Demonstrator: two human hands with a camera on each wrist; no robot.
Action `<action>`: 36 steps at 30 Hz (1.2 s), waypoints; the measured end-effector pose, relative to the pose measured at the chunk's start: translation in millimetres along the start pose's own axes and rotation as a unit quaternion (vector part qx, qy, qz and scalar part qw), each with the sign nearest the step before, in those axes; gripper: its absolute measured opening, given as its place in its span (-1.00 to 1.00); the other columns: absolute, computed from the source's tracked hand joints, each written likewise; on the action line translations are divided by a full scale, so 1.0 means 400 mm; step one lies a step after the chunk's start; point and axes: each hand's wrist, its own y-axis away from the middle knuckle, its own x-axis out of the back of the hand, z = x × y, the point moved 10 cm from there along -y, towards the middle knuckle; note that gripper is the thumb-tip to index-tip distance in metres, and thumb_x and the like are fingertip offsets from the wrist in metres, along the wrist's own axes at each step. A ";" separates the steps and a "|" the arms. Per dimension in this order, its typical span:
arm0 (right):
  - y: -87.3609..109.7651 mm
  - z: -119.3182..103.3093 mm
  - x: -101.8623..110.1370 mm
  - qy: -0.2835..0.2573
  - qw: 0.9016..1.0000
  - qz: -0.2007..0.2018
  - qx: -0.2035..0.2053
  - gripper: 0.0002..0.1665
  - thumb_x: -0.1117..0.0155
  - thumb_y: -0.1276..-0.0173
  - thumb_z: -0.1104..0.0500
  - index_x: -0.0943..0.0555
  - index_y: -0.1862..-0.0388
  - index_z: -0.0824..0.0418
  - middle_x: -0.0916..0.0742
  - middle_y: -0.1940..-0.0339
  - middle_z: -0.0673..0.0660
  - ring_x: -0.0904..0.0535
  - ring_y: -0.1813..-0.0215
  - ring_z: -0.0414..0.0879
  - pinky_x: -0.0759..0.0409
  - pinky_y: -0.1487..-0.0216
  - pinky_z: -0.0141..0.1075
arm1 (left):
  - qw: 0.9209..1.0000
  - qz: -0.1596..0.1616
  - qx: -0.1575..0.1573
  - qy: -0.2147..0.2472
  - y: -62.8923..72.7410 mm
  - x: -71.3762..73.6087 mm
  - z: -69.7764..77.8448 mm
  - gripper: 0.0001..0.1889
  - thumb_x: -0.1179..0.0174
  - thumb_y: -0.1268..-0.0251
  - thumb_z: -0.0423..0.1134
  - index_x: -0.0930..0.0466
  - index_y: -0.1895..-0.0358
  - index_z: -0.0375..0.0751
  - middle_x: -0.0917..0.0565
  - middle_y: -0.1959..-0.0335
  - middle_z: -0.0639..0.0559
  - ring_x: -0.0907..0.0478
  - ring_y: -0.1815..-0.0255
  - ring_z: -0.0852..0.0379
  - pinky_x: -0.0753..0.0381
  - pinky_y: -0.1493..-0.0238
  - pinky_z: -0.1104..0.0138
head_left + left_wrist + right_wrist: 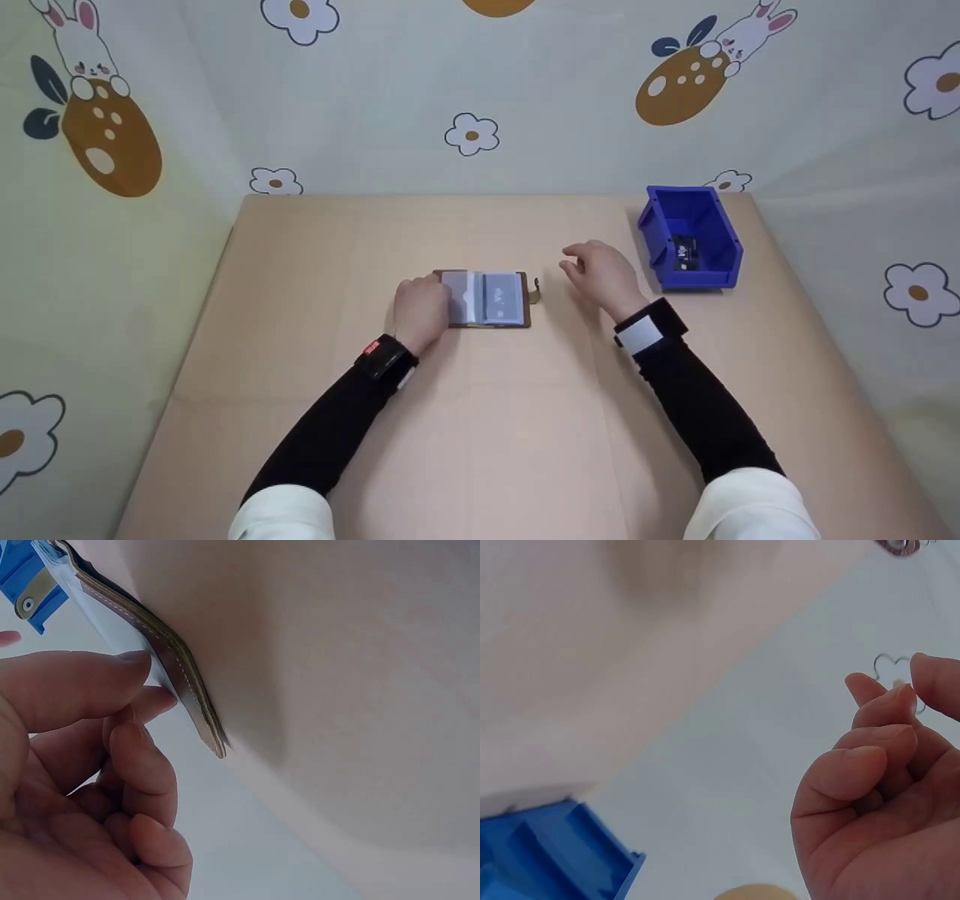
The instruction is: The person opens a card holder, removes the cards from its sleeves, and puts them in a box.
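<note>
Head view: the open card holder (pixel 502 300) lies lengthwise left to right on the bench (pixel 480 427), its left end at the left hand (pixel 421 309), the right hand (pixel 603 277) apart beyond its clasp (pixel 535 292). Left wrist: fingers (pixel 157 701) pinch its edge. Right wrist: fingers loosely curled, holding nothing.

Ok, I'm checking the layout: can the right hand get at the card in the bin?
Probably yes: the right hand looks empty and is near the bin, whose open top leaves the card exposed.
</note>
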 end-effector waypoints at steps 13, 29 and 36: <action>0.002 -0.083 -0.098 0.015 0.998 -0.041 0.040 -0.64 -0.31 -0.38 0.11 -0.69 -0.08 0.23 -0.62 0.38 0.09 -0.51 0.35 -0.03 -0.48 0.31 -0.14 | 1.000 -0.005 0.004 0.003 -0.002 -0.004 -0.002 -0.84 -0.12 -0.16 -0.46 -0.72 0.39 -0.30 -0.64 0.37 -0.18 -0.58 0.37 -0.16 -0.48 0.28 0.05; -0.002 -0.137 -0.163 0.055 0.994 -0.046 0.088 -0.70 -0.36 -0.33 0.19 -0.74 -0.04 0.16 -0.69 0.33 0.12 -0.56 0.30 -0.04 -0.55 0.28 -0.16 | 1.000 0.001 0.005 0.000 -0.001 -0.004 -0.002 -0.85 -0.13 -0.15 -0.47 -0.72 0.39 -0.30 -0.65 0.37 -0.17 -0.58 0.38 -0.14 -0.47 0.28 0.08; -0.004 -0.148 -0.179 0.091 0.990 -0.055 0.093 -0.74 -0.38 -0.32 0.17 -0.76 0.02 0.13 -0.67 0.39 0.11 -0.59 0.30 0.01 -0.56 0.31 -0.11 | 1.000 -0.004 0.011 0.003 -0.001 -0.007 -0.003 -0.85 -0.15 -0.13 -0.48 -0.73 0.36 -0.30 -0.65 0.34 -0.16 -0.58 0.36 -0.13 -0.46 0.27 0.09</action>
